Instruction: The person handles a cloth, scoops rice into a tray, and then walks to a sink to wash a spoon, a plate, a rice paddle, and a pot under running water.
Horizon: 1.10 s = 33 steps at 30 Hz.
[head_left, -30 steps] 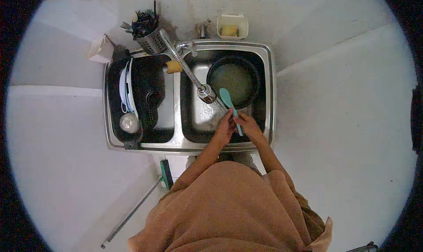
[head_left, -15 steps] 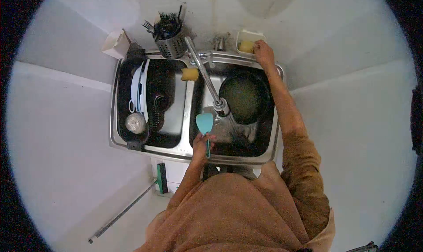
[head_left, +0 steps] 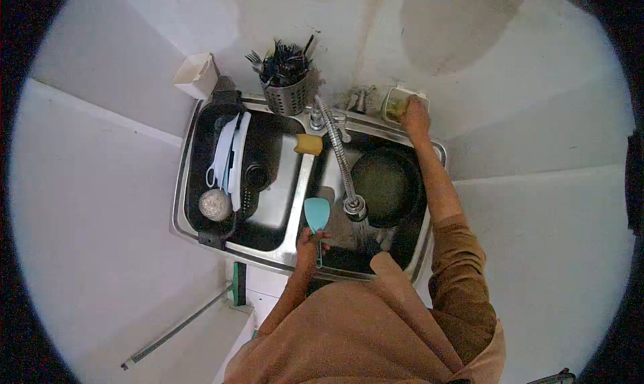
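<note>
My left hand (head_left: 308,248) is closed around the handle of a turquoise spatula (head_left: 316,213), holding it blade up over the near side of the right sink basin (head_left: 335,240). Up at the back right corner, my right hand (head_left: 415,116) reaches into a small white container (head_left: 389,118) on the wall side. Its fingers are bent round a yellowish sponge (head_left: 397,107), partly hidden by the hand and the rim. Water runs from the faucet head (head_left: 355,208) into the basin, beside a dark round pan (head_left: 382,186).
Another yellow sponge (head_left: 308,144) sits on the divider. The left basin holds a dark dish rack (head_left: 209,239) with white plates (head_left: 237,162) and a round, pale crinkled thing (head_left: 215,205). Behind stand a metal cutlery holder (head_left: 287,97) and a white box (head_left: 196,76). A squeegee (head_left: 239,283) leans lower left.
The view has tilted and shifted, so the sink appears lower and turned. My right hand has gone deeper into the white container, covering more of the sponge. My left hand still holds the spatula.
</note>
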Each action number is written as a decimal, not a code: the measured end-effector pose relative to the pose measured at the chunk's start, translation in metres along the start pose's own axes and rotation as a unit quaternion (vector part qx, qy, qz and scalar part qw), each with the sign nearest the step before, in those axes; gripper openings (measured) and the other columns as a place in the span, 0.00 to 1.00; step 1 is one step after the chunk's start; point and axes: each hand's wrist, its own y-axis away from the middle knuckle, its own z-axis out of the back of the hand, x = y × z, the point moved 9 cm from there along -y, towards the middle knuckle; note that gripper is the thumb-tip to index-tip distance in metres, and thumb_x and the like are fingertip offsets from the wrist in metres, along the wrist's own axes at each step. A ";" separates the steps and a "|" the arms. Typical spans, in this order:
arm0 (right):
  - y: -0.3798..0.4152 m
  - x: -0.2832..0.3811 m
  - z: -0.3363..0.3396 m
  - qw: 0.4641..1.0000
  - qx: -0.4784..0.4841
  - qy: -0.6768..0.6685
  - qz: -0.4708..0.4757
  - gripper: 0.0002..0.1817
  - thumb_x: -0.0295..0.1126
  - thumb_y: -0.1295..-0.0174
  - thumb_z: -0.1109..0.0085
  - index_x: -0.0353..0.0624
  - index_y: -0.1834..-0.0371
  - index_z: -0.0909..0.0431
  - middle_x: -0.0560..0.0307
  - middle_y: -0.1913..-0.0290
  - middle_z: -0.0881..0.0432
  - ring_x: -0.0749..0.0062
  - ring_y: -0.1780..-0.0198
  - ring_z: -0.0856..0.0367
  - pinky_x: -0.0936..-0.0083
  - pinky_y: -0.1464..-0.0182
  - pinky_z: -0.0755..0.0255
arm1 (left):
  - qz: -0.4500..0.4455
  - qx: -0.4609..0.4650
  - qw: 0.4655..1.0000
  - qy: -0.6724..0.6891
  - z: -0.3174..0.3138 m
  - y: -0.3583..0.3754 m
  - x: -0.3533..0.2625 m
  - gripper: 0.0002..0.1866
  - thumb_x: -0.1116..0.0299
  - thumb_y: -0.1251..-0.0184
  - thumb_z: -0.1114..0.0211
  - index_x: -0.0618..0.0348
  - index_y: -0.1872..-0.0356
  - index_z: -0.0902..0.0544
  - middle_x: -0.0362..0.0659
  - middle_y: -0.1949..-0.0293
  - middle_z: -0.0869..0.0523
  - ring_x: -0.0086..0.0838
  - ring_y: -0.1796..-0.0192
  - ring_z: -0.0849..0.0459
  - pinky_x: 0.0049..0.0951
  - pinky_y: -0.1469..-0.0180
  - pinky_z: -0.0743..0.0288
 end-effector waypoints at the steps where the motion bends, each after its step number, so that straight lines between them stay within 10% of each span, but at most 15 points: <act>1: -0.003 0.002 0.002 0.999 -0.031 0.008 0.037 0.20 0.36 0.49 0.45 0.38 0.54 0.32 0.37 0.52 0.28 0.47 0.54 0.27 0.57 0.56 0.32 | 0.006 0.007 0.999 0.031 -0.002 -0.002 0.005 0.09 0.67 0.36 0.49 0.57 0.57 0.30 0.43 0.68 0.17 0.20 0.80 0.26 0.19 0.79 0.33; 6: -0.025 -0.024 -0.059 0.967 -0.093 0.036 0.235 0.20 0.32 0.51 0.46 0.39 0.53 0.31 0.36 0.53 0.28 0.46 0.54 0.28 0.55 0.54 0.33 | 0.009 0.012 0.999 -0.029 -0.013 -0.005 -0.002 0.10 0.67 0.36 0.48 0.56 0.56 0.30 0.43 0.68 0.17 0.20 0.80 0.25 0.19 0.79 0.33; 9: -0.047 -0.033 -0.087 0.973 0.142 0.080 0.161 0.18 0.29 0.52 0.48 0.37 0.56 0.28 0.35 0.57 0.26 0.46 0.55 0.26 0.56 0.53 0.33 | 0.057 -0.002 0.998 0.024 -0.015 -0.006 0.005 0.11 0.65 0.36 0.48 0.56 0.56 0.31 0.43 0.69 0.17 0.22 0.79 0.24 0.20 0.79 0.33; 15: -0.051 -0.030 -0.095 0.969 0.173 0.105 0.142 0.16 0.29 0.54 0.45 0.36 0.60 0.23 0.38 0.61 0.23 0.47 0.56 0.25 0.58 0.53 0.31 | 0.051 0.009 0.998 0.033 -0.017 -0.011 0.008 0.12 0.63 0.35 0.48 0.58 0.56 0.31 0.43 0.70 0.17 0.23 0.78 0.23 0.22 0.76 0.30; 21: -0.009 -0.019 0.010 0.987 -0.132 0.017 0.084 0.10 0.30 0.51 0.47 0.34 0.69 0.23 0.44 0.68 0.21 0.53 0.67 0.22 0.63 0.61 0.29 | -0.022 0.045 0.999 0.019 -0.011 -0.012 0.003 0.14 0.60 0.35 0.48 0.59 0.56 0.31 0.43 0.68 0.17 0.24 0.77 0.22 0.22 0.77 0.30; 24: 0.020 -0.065 0.023 0.975 -0.088 -0.196 -0.060 0.11 0.31 0.48 0.48 0.36 0.65 0.23 0.52 0.71 0.22 0.65 0.68 0.23 0.71 0.62 0.28 | -0.003 0.047 0.998 -0.045 -0.004 -0.022 0.021 0.15 0.59 0.35 0.48 0.60 0.56 0.31 0.43 0.69 0.17 0.23 0.77 0.22 0.21 0.77 0.29; 30: 0.149 -0.076 -0.037 0.813 0.058 -0.558 -0.154 0.15 0.33 0.43 0.51 0.34 0.57 0.29 0.52 0.63 0.25 0.67 0.66 0.25 0.70 0.59 0.27 | 0.000 0.073 0.997 0.001 -0.004 -0.014 0.032 0.16 0.58 0.34 0.49 0.61 0.54 0.32 0.42 0.72 0.17 0.22 0.79 0.22 0.21 0.80 0.30; 33: 0.236 -0.013 -0.039 0.560 0.070 -0.783 -0.260 0.12 0.33 0.43 0.51 0.34 0.62 0.30 0.52 0.62 0.27 0.66 0.66 0.24 0.66 0.59 0.26 | 0.026 0.050 0.995 -0.078 -0.013 0.007 -0.003 0.15 0.60 0.34 0.50 0.61 0.54 0.32 0.43 0.73 0.18 0.22 0.84 0.26 0.21 0.83 0.33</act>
